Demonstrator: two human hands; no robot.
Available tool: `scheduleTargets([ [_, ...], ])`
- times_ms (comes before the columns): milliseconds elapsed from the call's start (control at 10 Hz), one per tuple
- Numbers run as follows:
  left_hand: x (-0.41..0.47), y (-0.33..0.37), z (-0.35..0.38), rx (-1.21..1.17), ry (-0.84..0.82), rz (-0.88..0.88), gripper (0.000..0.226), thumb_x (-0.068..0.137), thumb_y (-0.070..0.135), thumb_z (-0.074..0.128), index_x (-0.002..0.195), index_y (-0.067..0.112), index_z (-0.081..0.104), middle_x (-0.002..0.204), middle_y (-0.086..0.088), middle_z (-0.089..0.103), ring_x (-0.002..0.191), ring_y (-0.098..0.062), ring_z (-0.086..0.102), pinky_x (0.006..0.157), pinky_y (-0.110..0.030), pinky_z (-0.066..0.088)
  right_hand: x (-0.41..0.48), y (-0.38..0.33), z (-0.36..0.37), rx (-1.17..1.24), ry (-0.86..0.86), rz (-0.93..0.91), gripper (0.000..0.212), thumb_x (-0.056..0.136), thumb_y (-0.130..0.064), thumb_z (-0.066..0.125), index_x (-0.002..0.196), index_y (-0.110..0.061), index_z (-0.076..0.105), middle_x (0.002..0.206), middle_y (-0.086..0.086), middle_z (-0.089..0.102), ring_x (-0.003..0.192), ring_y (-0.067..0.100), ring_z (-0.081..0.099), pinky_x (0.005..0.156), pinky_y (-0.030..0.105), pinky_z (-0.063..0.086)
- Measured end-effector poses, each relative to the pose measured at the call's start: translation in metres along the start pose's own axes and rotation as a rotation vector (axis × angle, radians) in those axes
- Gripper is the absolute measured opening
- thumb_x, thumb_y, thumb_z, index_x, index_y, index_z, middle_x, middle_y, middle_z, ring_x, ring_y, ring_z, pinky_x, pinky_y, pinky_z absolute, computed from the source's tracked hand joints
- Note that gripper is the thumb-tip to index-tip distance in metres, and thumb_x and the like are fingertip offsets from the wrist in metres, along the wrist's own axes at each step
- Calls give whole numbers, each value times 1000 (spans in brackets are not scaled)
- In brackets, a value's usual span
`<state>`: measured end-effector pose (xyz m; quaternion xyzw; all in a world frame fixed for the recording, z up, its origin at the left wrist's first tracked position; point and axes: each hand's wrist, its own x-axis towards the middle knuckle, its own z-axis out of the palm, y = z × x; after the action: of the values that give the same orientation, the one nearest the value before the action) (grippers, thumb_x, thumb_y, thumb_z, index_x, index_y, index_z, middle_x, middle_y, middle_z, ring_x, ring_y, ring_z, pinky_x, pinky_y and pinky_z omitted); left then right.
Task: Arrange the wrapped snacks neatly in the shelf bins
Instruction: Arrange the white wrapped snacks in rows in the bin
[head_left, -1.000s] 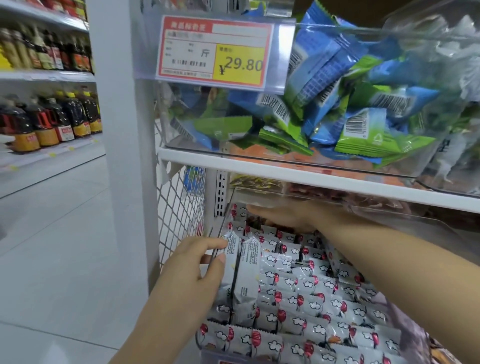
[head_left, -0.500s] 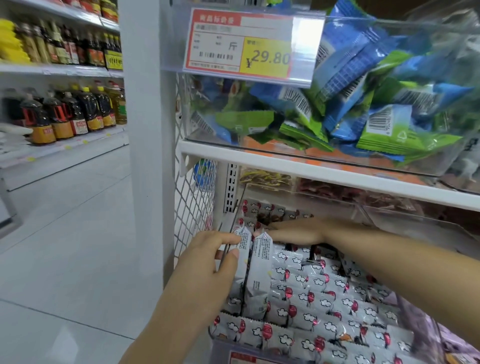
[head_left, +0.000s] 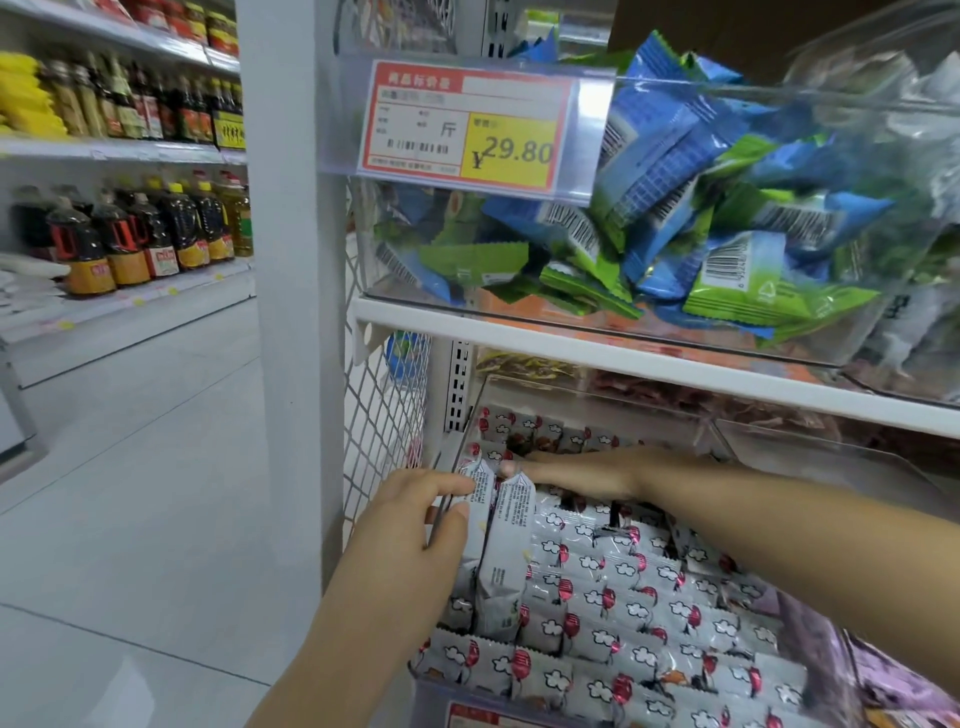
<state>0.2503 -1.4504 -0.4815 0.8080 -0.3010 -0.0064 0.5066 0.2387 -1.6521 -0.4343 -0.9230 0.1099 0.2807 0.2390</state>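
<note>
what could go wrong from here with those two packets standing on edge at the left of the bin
1. The left hand holds the two upright packets only near their tops. If it lets go, they may tip over onto the flat rows.
2. The right hand lies flat at the back of the bin, under the upper shelf. When it is pulled out, the forearm could drag across those rows and ruffle them.

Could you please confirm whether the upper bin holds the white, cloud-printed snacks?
No, the upper bin holds blue and green packets; the white snacks fill the lower bin.
</note>
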Motion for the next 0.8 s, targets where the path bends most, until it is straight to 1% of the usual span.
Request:
scheduleTargets([
  [100, 1, 2, -1, 10, -2, -18, 22, 95, 26, 47, 95, 48, 50, 112, 26, 47, 92, 16, 46, 73, -3, 35, -3, -1, 5, 43, 12, -58, 56, 97, -52, 17, 148, -32, 10, 157, -8, 7, 145, 17, 3, 116, 43, 2],
  [200, 2, 3, -1, 14, -7, -13, 20, 94, 29, 47, 95, 48, 51, 113, 26, 47, 94, 15, 46, 78, -5, 37, -8, -5, 6, 36, 50, -44, 58, 97, -49, 20, 149, -23, 14, 157, -5, 11, 144, 16, 10, 115, 36, 7],
  [300, -3, 10, -2, 40, -48, -15, 28, 84, 55, 45, 109, 46, 54, 123, 31, 36, 106, 19, 37, 99, -21, 38, -10, -2, 4, 25, 55, -50, 57, 98, -47, 20, 149, -22, 13, 157, -5, 11, 144, 15, 10, 114, 34, 8],
  [400, -9, 18, 1, 278, -100, 59, 69, 67, 80, 38, 131, 53, 35, 140, 34, 12, 128, 8, 23, 107, -29, 31, -5, -2, 4, 52, 74, -69, 56, 97, -49, 22, 148, -25, 19, 155, -6, 17, 143, 15, 13, 114, 33, 9],
  [500, -11, 20, 6, 498, -114, 147, 70, 77, 70, 44, 140, 51, 19, 147, 30, 8, 138, -1, 6, 114, -30, 16, -1, 3, -2, 99, 80, -80, 59, 95, -56, 25, 145, -27, 30, 150, -12, 26, 139, 10, 24, 112, 32, 17],
  [600, -14, 25, 7, 605, -154, 167, 64, 83, 56, 42, 141, 50, 15, 144, 31, 16, 142, -8, 0, 117, -33, 6, 0, 13, -7, 105, 161, -65, 57, 96, -55, 29, 138, -19, 44, 145, -1, 43, 131, 18, 41, 108, 33, 30],
  [700, -18, 31, 5, 605, -176, 176, 61, 84, 49, 44, 140, 49, 19, 142, 31, 23, 142, -9, -2, 116, -32, -3, -2, 15, -8, 15, 88, -61, 56, 98, -53, 24, 141, -21, 40, 151, 2, 34, 137, 22, 33, 113, 40, 23],
  [800, -20, 32, 4, 602, -196, 212, 59, 84, 46, 45, 139, 48, 25, 137, 29, 32, 140, -1, 4, 114, -29, -10, -3, 13, -12, 44, 200, -25, 54, 98, -49, 31, 135, -13, 47, 143, 12, 44, 131, 30, 42, 108, 43, 32],
])
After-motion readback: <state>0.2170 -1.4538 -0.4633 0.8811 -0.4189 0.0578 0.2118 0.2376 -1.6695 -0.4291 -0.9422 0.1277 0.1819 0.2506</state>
